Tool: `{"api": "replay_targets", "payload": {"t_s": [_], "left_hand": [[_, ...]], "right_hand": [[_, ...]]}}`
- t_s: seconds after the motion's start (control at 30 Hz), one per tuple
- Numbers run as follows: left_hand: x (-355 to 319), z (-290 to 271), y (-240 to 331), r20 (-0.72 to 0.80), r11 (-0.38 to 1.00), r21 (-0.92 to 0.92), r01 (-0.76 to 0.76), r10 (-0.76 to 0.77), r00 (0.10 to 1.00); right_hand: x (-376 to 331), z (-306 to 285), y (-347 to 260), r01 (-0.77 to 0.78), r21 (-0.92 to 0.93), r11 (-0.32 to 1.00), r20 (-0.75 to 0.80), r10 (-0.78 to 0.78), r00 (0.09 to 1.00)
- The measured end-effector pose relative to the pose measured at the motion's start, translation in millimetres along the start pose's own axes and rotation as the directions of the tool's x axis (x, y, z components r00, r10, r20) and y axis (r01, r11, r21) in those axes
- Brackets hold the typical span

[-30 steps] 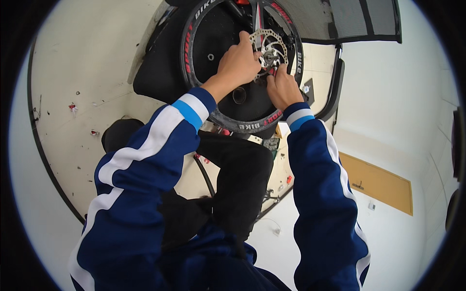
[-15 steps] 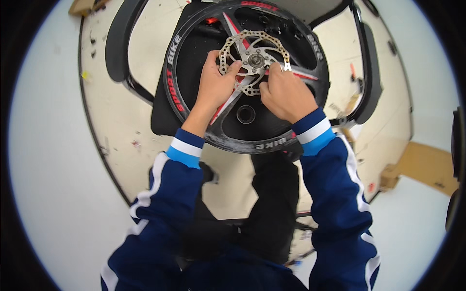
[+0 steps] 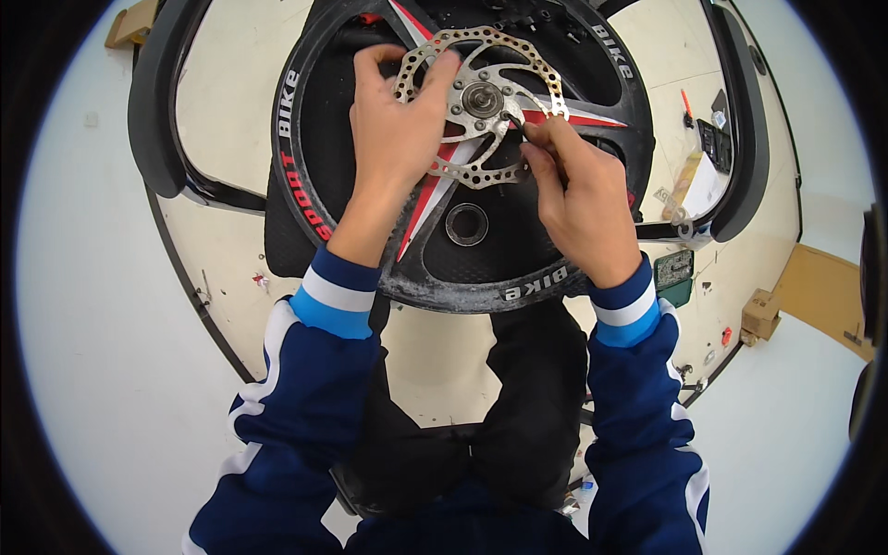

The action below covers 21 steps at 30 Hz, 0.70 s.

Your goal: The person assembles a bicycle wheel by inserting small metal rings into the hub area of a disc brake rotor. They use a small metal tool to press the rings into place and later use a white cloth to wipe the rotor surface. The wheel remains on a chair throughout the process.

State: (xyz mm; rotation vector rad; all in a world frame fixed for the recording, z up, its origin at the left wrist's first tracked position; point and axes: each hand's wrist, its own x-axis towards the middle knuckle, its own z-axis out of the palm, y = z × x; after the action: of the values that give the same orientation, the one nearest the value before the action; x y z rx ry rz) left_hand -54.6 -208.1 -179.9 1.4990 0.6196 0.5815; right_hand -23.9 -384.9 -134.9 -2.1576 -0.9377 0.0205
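A black bicycle wheel (image 3: 435,289) with red and white spokes lies flat on a black chair seat. At its hub sits a perforated silver disc brake rotor (image 3: 476,176), fixed with small bolts around the axle. My left hand (image 3: 393,129) grips the rotor's left edge, thumb on top. In my right hand (image 3: 583,199), thumb and forefinger pinch a small black hex key (image 3: 512,120) whose tip is at a rotor bolt right of the axle. Whether the tip sits in the bolt I cannot tell. A dark metal ring (image 3: 466,225) lies in a gap between spokes.
Chair armrests rise at the left (image 3: 153,111) and right (image 3: 747,139). Several small black parts (image 3: 555,20) lie within the wheel's far side. A green case (image 3: 673,277) is on the floor at the right, with a cardboard box (image 3: 760,313) beyond it.
The view has shifted, bringing the wheel nearer. My left hand has moved up along the rotor's edge. My right hand's fingers have drawn back from the hub, showing the hex key.
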Motion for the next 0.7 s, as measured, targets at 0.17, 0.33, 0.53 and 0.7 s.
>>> {"api": "replay_targets", "payload": {"t_s": [0.17, 0.33, 0.53, 0.7], "left_hand": [[2, 10, -5, -0.054, 0.944, 0.316, -0.097, 0.120, 0.991], [7, 11, -16, -0.045, 0.907, 0.291, -0.303, 0.330, 0.943], [7, 9, -12, -0.026, 0.901, 0.307, -0.308, 0.331, 0.943], [10, 8, -16, -0.035, 0.903, 0.282, -0.323, 0.346, 0.937]], "right_hand": [[-4, 6, -1, -0.101, 0.105, 0.989, -0.024, 0.104, 0.994], [2, -1, -2, 0.040, -0.034, 0.999, 0.140, -0.035, 0.990], [9, -30, -3, -0.115, 0.006, 0.993, 0.152, 0.113, 0.982], [34, -34, -22, -0.217, -0.106, 0.970, 0.275, 0.238, 0.931]]}}
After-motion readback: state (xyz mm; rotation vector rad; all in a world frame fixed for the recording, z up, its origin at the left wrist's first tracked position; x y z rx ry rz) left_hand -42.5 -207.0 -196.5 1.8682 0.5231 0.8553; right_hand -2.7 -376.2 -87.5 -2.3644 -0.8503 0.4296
